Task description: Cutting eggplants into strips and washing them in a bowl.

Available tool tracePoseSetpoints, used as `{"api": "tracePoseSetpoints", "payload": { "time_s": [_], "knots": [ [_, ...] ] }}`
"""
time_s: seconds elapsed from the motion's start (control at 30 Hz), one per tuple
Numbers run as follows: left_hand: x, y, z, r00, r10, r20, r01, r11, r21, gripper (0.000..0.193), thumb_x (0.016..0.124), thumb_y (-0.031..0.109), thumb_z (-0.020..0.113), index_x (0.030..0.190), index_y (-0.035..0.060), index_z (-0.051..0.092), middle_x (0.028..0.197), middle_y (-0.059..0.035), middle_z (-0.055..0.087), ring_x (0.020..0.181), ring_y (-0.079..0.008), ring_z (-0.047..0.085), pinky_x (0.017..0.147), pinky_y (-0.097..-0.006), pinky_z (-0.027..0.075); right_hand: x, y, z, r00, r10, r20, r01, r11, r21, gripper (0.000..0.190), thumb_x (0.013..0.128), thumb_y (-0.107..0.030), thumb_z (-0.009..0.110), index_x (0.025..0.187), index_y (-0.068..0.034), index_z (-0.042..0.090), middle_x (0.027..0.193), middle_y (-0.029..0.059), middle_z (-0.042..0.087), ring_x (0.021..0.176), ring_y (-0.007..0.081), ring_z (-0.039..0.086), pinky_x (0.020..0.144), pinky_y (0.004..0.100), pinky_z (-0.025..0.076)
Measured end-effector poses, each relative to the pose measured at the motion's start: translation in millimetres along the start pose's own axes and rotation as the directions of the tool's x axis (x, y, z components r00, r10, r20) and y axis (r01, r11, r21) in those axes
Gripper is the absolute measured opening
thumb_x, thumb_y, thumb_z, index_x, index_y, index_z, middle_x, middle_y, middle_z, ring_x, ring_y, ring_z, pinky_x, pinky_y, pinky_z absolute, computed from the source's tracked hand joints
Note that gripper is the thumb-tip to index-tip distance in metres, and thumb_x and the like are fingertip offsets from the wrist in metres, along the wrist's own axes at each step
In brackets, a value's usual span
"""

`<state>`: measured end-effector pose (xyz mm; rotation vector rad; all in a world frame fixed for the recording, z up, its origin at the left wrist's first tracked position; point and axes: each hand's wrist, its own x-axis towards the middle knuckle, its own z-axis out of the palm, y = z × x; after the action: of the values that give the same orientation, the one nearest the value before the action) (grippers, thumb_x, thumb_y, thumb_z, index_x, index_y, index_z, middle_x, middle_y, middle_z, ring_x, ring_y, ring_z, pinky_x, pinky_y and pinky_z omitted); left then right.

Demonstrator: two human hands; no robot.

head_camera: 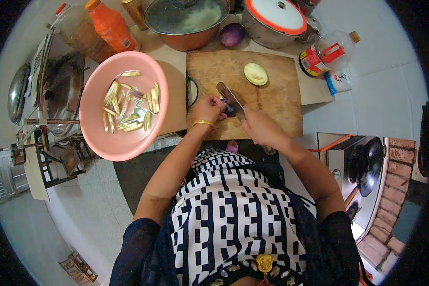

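On the wooden cutting board (279,107), my left hand (209,109) holds down a dark purple piece of eggplant (229,109), partly hidden by the fingers. My right hand (261,126) grips a cleaver-like kitchen knife (230,95), its blade slanting beside the piece, close to my left fingertips. Farther back on the board lies a cut eggplant half (255,74), pale face up. To the left, a pink plastic basin (159,118) holds liquid and several pale eggplant strips (111,93).
Behind the board stand a glass-lidded pot (189,39), a round purple eggplant (232,35) and a white-lidded pot (268,32). An orange bottle (111,26) is behind the basin. A plastic bottle (314,59) stands right of the board; a wok (371,171) sits lower right.
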<state>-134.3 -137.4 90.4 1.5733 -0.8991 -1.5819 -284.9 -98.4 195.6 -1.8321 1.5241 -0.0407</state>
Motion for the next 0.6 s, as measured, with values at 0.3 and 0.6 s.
{"api": "tracePoseSetpoints", "payload": {
  "time_s": [0.3, 0.6],
  "knots": [
    [-7, 9, -1, 0.998, 0.057, 0.026, -0.059, 0.993, 0.101, 0.005, 0.073, 0.000, 0.056, 0.072, 0.0008, 0.051, 0.061, -0.0060, 0.056, 0.048, -0.0141, 0.058, 0.041, -0.0246, 0.048, 25, 6, 16, 0.999, -0.029, -0.039, 0.025, 0.995, -0.101, 0.023, 0.079, -0.016, 0.045, 0.088, 0.005, 0.041, 0.080, 0.0252, 0.055, 0.076, 0.0404, 0.054, 0.066, 0.0464, 0.043],
    [0, -8, -1, 1.000, 0.020, 0.024, -0.019, 0.999, -0.039, 0.007, 0.074, 0.001, 0.058, 0.074, 0.0008, 0.051, 0.062, -0.0077, 0.056, 0.048, -0.0152, 0.058, 0.040, -0.0244, 0.047, 13, 16, 16, 0.991, -0.041, -0.131, 0.041, 0.999, -0.007, 0.029, 0.079, -0.018, 0.046, 0.098, 0.004, 0.041, 0.083, 0.0258, 0.054, 0.080, 0.0416, 0.052, 0.071, 0.0465, 0.040]
  ]
}}
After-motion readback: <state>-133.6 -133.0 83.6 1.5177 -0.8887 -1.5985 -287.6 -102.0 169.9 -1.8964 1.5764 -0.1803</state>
